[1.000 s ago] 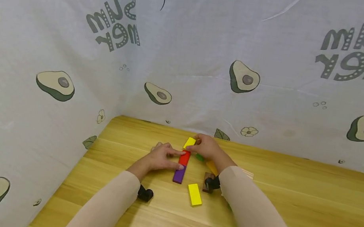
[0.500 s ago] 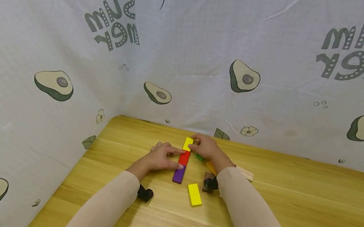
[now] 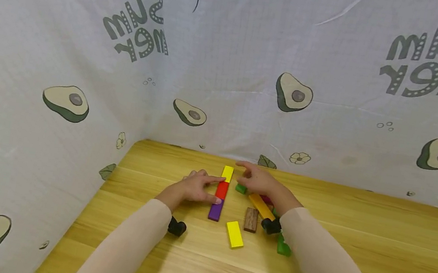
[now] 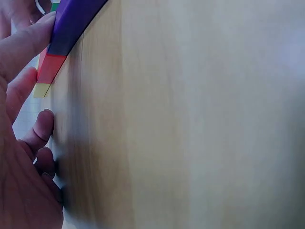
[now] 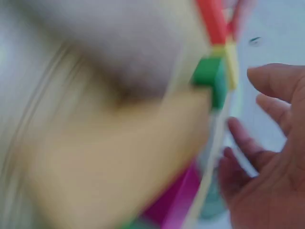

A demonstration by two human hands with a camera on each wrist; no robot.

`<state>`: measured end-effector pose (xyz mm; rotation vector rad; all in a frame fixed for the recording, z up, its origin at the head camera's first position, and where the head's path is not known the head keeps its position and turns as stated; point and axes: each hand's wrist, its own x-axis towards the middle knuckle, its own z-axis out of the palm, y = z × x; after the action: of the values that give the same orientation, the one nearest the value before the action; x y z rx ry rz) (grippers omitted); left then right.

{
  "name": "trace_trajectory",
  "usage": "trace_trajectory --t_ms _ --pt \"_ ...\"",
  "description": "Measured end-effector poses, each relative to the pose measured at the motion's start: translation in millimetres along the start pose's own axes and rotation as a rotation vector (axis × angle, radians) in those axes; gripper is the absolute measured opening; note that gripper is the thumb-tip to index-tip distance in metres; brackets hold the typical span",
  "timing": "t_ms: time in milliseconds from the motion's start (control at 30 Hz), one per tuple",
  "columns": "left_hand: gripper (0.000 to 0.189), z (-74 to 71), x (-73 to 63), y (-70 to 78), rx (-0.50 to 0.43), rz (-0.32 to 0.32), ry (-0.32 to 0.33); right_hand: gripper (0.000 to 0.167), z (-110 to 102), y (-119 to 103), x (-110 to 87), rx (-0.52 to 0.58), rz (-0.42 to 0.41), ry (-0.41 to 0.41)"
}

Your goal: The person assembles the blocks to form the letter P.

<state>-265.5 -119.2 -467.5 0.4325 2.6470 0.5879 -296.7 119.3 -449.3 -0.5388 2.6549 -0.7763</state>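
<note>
On the wooden table a yellow block (image 3: 228,172), a red block (image 3: 222,190) and a purple block (image 3: 215,212) lie end to end in one straight row. My left hand (image 3: 192,187) is at the row's left side, its index finger extended to the yellow-red joint and its thumb on the purple block. The other fingers stay apart from the blocks in the left wrist view. To the right of the row, my right hand (image 3: 261,182) is off the yellow block and holds nothing. Its fingers are spread and slightly bent in the right wrist view, near a green block (image 5: 212,78).
Right of the row lie a loose yellow block (image 3: 235,235), a dark brown block (image 3: 251,219), an orange block (image 3: 261,206) and a green piece (image 3: 284,247). A magenta block (image 5: 178,195) sits partly hidden under the right arm. A printed cloth (image 3: 231,61) hangs behind the table.
My right hand has straightened the far yellow block into line, let go of it and moved right. The left index finger has shifted from the red block toward the yellow one.
</note>
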Motion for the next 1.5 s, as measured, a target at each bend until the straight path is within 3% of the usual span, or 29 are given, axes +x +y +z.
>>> trace_trajectory --t_ms 100,200,367,567,667,900,1100,1200,1333,1500 --pt "0.075 -0.2 -1.1 0.1 -0.014 -0.009 -0.002 0.051 -8 10 -16.9 -0.185 -0.067 0.018" --pt "0.075 -0.4 -1.7 -0.2 -0.018 -0.009 -0.008 0.054 -16 16 -37.1 -0.312 -0.060 -0.075" --pt "0.075 -2.7 0.1 0.4 -0.014 -0.016 -0.002 0.076 -24 12 -62.9 -0.392 0.027 -0.261" --pt "0.074 -6.3 3.7 2.3 -0.036 -0.029 -0.017 0.097 -25 4 -80.3 -0.510 0.067 -0.302" --pt "0.074 -7.1 5.1 3.2 -0.049 -0.035 -0.025 0.098 -24 4 -84.7 -0.545 0.042 -0.259" --pt "0.075 -7.1 7.2 1.6 -0.057 -0.037 -0.025 0.092 -16 -4 -89.5 -0.516 -0.081 -0.069" --pt "0.075 -5.5 6.9 -0.7 -0.065 -0.034 -0.019 0.093 29 -46 -98.5 -0.391 -0.207 0.057" --pt "0.076 -4.5 6.8 -0.4 -0.066 -0.027 -0.016 0.093 55 -65 -105.5 -0.388 -0.243 0.096" --pt "0.077 -4.8 5.7 1.0 -0.066 -0.022 -0.008 0.096 81 -78 -109.3 -0.464 -0.245 0.141" --pt "0.077 -5.8 3.5 0.8 -0.061 -0.026 -0.012 0.100 95 -78 -107.0 -0.479 -0.199 0.185"
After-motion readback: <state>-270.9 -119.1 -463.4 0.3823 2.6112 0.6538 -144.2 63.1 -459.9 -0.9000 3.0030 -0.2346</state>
